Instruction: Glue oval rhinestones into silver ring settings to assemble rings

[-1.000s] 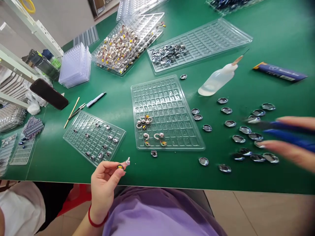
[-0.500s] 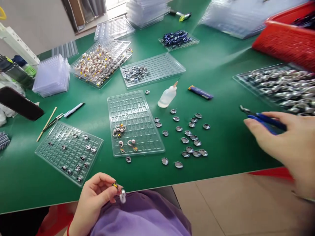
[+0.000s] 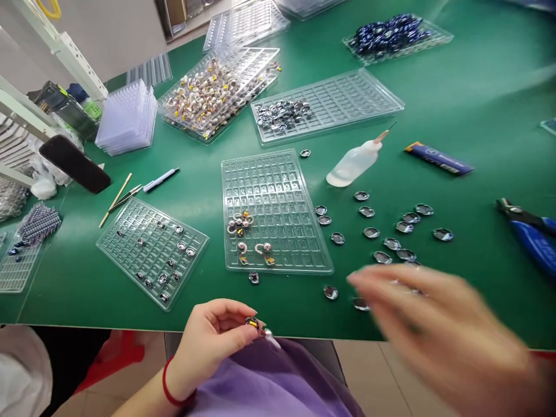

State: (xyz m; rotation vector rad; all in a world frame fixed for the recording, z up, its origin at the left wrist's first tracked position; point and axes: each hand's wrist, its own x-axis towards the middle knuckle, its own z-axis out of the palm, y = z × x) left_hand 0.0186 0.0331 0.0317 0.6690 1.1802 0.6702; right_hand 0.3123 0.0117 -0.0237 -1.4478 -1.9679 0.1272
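Note:
My left hand (image 3: 215, 339) is closed at the table's near edge, pinching a small dark and yellow piece with a silver end (image 3: 257, 325). My right hand (image 3: 438, 330) is smeared by motion over the loose silver caps (image 3: 393, 243), its fingers stretched out with nothing in them. The blue-handled pliers (image 3: 527, 227) lie on the green table at the right, apart from the hand. In front of me a clear plastic tray (image 3: 278, 179) holds a few silver hooks (image 3: 254, 249) with yellow bits.
A squeeze bottle (image 3: 354, 163) lies right of the tray, a blue packet (image 3: 438, 157) beyond it. A smaller tray (image 3: 152, 249) with small parts sits left. Farther trays hold beads (image 3: 212, 92), silver caps (image 3: 282, 113) and blue pieces (image 3: 391, 32). A phone (image 3: 73, 164), pen (image 3: 160, 179) and sticks lie left.
My right hand has let go of the blue pliers, which now lie on the table, and has swung left toward the caps. My left hand keeps its pinch on the small piece.

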